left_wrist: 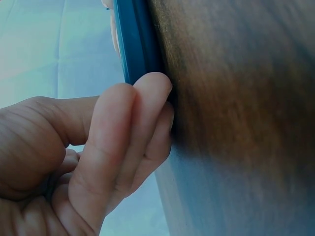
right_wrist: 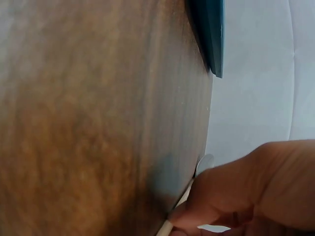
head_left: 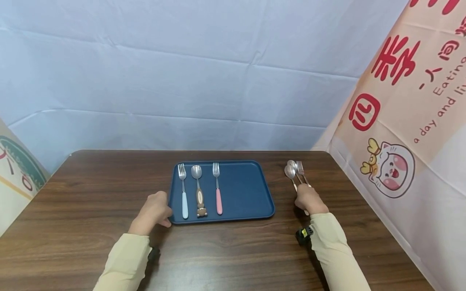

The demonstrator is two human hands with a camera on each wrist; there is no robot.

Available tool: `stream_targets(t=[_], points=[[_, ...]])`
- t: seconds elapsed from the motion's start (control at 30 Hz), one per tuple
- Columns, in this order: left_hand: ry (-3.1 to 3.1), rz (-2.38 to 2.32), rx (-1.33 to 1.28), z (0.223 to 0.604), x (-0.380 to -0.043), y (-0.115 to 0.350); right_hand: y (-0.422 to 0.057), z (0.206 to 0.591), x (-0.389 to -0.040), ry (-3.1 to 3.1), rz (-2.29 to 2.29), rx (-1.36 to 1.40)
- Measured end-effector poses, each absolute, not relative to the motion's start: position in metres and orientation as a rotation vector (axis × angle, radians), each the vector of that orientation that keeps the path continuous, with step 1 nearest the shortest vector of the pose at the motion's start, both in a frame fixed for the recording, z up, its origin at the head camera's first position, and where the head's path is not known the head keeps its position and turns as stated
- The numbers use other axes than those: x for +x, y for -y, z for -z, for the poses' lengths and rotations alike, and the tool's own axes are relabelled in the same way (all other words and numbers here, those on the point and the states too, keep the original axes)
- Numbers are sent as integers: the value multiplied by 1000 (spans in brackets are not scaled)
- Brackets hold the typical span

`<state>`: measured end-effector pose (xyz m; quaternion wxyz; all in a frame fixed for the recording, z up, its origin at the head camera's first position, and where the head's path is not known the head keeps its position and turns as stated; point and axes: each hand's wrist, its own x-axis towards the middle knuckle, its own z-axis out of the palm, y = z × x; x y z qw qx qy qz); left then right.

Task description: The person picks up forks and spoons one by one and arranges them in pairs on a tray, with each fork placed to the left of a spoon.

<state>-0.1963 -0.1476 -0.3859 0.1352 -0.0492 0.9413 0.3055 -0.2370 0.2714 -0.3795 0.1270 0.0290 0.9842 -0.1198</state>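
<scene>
A dark blue tray [head_left: 242, 190] lies on the table with a light-blue-handled fork [head_left: 185, 204], a brown bear-handled spoon [head_left: 200, 197] and a pink-handled fork [head_left: 219, 201] side by side in its left part. At its near left corner, my left hand [head_left: 155, 211] pinches the rim; in the left wrist view the curled fingers [left_wrist: 115, 132] are right at the tray edge [left_wrist: 135, 42]. To the tray's right, my right hand [head_left: 310, 199] pinches the pale handle of a spoon [head_left: 290, 171] low over the table. Another spoon [head_left: 292, 164] and a fork [head_left: 300, 166] lie close beside it, their handles partly hidden by the hand.
The brown wooden table [head_left: 225, 254] extends around the tray. A pale cloth [head_left: 164, 81] hangs behind its far edge, and a printed banner [head_left: 407, 101] hangs along the right side.
</scene>
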Motion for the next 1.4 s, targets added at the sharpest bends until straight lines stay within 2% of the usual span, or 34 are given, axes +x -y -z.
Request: stream_targets(t=[0.8,1.4], points=[[-2735,-870,-139,386,-196,148,-280,380,-235,-2830,542,100],[-2721,-885,-142,388,-197,148,-279,352,-234,-2833,594,40]])
